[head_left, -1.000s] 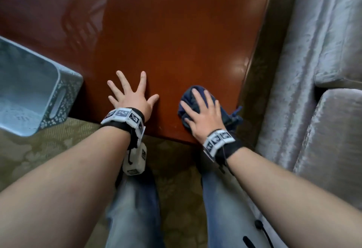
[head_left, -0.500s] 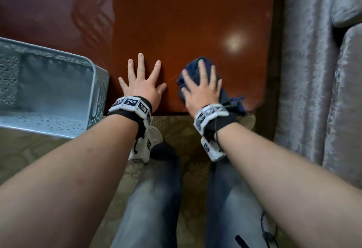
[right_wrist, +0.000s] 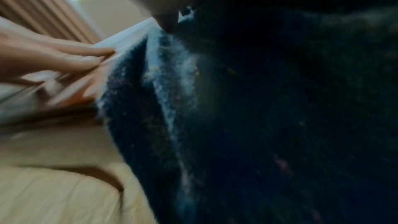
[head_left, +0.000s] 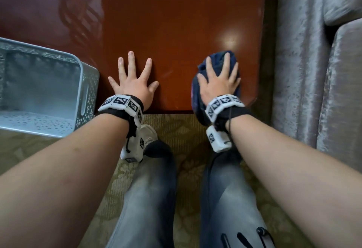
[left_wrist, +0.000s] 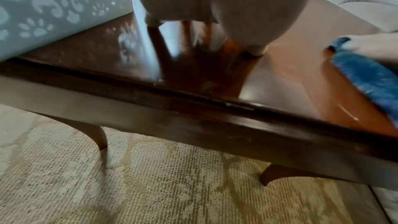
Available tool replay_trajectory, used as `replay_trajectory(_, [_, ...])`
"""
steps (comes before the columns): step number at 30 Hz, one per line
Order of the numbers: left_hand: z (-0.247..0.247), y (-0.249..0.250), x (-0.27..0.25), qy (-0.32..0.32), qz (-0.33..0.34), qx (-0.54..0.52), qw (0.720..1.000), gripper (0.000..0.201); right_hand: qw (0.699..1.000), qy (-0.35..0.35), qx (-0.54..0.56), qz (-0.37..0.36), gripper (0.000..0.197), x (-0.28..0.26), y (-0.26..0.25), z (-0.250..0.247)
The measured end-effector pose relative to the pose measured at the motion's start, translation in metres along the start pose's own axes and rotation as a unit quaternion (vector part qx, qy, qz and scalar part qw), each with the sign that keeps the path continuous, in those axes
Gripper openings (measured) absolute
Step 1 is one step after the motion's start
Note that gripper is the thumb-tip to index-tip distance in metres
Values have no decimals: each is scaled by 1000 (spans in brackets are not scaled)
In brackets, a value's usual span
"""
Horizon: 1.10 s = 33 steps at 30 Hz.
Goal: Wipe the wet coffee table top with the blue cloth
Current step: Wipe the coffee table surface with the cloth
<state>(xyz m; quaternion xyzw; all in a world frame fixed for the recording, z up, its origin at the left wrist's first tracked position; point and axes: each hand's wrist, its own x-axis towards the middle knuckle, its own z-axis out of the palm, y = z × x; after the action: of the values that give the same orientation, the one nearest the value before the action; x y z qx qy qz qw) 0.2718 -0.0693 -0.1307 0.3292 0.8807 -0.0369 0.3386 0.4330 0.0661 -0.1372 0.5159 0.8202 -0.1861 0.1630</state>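
The glossy red-brown coffee table top [head_left: 176,22] fills the upper head view. My right hand [head_left: 218,83] lies flat with spread fingers on the bunched dark blue cloth [head_left: 196,98], pressing it onto the table near the front right corner. Part of the cloth hangs over the front edge. To its left, my left hand [head_left: 133,81] presses flat on the bare wood, fingers spread. In the left wrist view the cloth [left_wrist: 366,74] shows at the right under the right hand's fingers [left_wrist: 370,43]. The blurred right wrist view is mostly dark cloth [right_wrist: 258,108].
A pale blue perforated basket [head_left: 49,91] stands on the table just left of my left hand. A grey sofa [head_left: 313,71] runs close along the table's right side. Patterned carpet [head_left: 186,130] and my jeans-clad legs lie below the front edge.
My right hand slid the cloth left toward the left hand, then back right toward the corner. The left hand stayed pressed flat on the table.
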Motion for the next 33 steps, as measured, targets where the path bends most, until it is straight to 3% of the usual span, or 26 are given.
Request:
replay_trajectory(4, [1, -3, -3, -1, -6, -3, 1000, 64, 993, -33, -16, -114, 57, -35, -36, 21])
replay_trajectory(7, [4, 1, -4, 0, -25, -2, 1000, 64, 985, -74, -34, -154, 55, -56, -7, 25])
replay_trajectory(13, [10, 15, -6, -1, -65, -24, 998, 67, 999, 11, -6, -39, 52, -20, 81, 2])
replay_trajectory(17, [14, 19, -7, 4, -77, -34, 996, 68, 999, 28, -16, 28, 53, 25, 54, -16])
replay_trajectory(19, [14, 20, -8, 1, -76, -31, 997, 68, 999, 15, -28, 4, 55, 25, 26, -12])
replay_trajectory(22, [12, 19, -8, -2, -79, -29, 996, 68, 994, -20, -43, -101, 56, -4, -5, 3])
replay_trajectory(25, [12, 18, -8, -8, -79, -31, 996, 69, 983, -84, -54, -155, 55, -29, 7, 6])
replay_trajectory(27, [10, 19, -9, -7, -86, -43, 995, 70, 984, -89, -51, -147, 54, -27, 28, 0])
replay_trajectory(29, [8, 24, -6, -5, -107, -68, 992, 72, 991, -52, -40, -119, 53, -7, 40, -10])
replay_trajectory(33, [9, 34, -1, 7, -153, -95, 984, 76, 995, -5, -45, -91, 54, 72, 7, -34])
